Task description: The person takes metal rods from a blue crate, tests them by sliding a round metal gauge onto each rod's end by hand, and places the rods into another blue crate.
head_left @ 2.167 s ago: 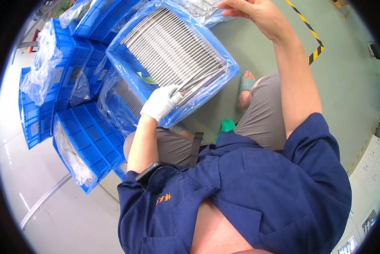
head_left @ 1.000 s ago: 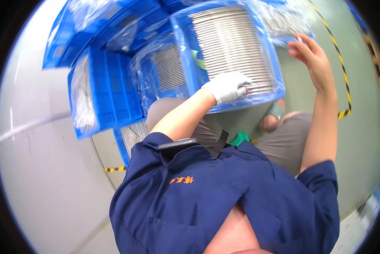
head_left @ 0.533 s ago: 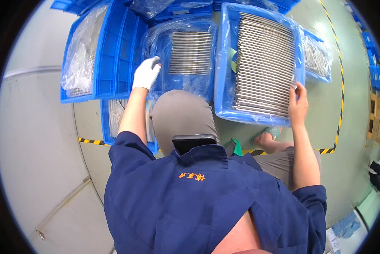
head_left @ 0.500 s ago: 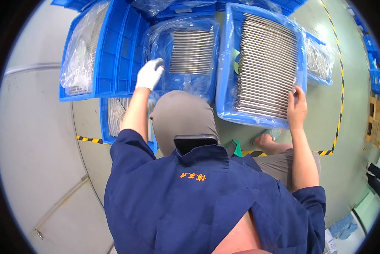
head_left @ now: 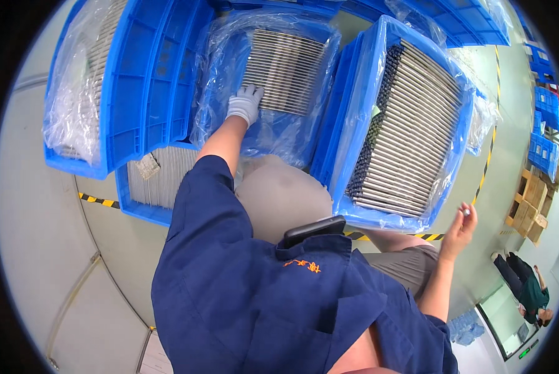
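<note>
The gloved left hand (head_left: 244, 103) rests open fingers on metal rods (head_left: 284, 71); right hand (head_left: 459, 229) pinches a small metal piece (head_left: 466, 212).

Thin metal rods (head_left: 285, 71) lie side by side in a clear plastic bag (head_left: 229, 68) inside the middle blue crate (head_left: 304, 163).
</note>
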Demonstrator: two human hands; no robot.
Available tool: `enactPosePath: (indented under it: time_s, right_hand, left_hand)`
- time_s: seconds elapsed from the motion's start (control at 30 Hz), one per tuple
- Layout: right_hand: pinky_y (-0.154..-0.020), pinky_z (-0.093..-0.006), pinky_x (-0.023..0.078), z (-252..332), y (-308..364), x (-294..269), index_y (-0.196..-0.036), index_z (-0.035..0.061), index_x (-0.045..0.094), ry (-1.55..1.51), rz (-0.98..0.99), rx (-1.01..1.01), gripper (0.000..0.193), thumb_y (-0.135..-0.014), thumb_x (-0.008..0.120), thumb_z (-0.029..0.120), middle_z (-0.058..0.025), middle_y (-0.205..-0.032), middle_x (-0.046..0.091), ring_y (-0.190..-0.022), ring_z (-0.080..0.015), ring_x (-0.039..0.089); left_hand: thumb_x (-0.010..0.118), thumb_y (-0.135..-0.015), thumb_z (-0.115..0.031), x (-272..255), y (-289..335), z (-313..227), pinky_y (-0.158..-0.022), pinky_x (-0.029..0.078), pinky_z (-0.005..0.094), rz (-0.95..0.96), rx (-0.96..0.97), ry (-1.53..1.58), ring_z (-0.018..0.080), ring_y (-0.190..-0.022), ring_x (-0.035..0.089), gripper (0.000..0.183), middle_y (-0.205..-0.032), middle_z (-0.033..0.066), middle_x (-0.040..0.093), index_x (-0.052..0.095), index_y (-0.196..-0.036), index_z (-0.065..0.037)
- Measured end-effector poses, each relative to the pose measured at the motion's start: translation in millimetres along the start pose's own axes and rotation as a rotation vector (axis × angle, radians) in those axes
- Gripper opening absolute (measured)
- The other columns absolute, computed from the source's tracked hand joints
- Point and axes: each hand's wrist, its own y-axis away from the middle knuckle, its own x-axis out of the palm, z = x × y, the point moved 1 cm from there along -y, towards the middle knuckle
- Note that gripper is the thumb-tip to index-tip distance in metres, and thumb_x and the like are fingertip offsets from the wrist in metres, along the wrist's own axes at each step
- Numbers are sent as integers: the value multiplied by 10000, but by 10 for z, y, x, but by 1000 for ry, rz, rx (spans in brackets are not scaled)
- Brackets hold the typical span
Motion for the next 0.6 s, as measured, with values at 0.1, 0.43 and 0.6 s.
enactPosePath:
  time_s: [0.1,0.43,0.6]
  right_hand:
    - [-826,-272,419,-437,-19,-469,-1175,20,419,41,-62,107,303,-884,460,91,-100,-1054,544,-914,-151,526]
    - [-612,-213,423,-1027,424,-1124,-1149,37,424,-41,-282,662,368,-886,474,289,-86,-983,568,-710,-95,527]
    - [-590,-202,421,-1173,479,-1179,-1135,55,434,-133,-325,734,354,-882,479,299,-65,-962,570,-691,-88,516]
  left_hand:
    - [426,-765,-62,-19,3,78,-788,423,409,-29,-70,-133,260,-1007,482,450,-1191,73,446,431,-1204,-163]
    - [465,-786,-128,154,-158,-79,-702,419,373,-36,-31,-281,224,-885,531,156,-933,58,544,584,-887,-114]
    - [461,-796,-138,244,26,-150,-719,425,379,76,-39,-282,230,-878,554,178,-920,67,566,593,-912,-112]
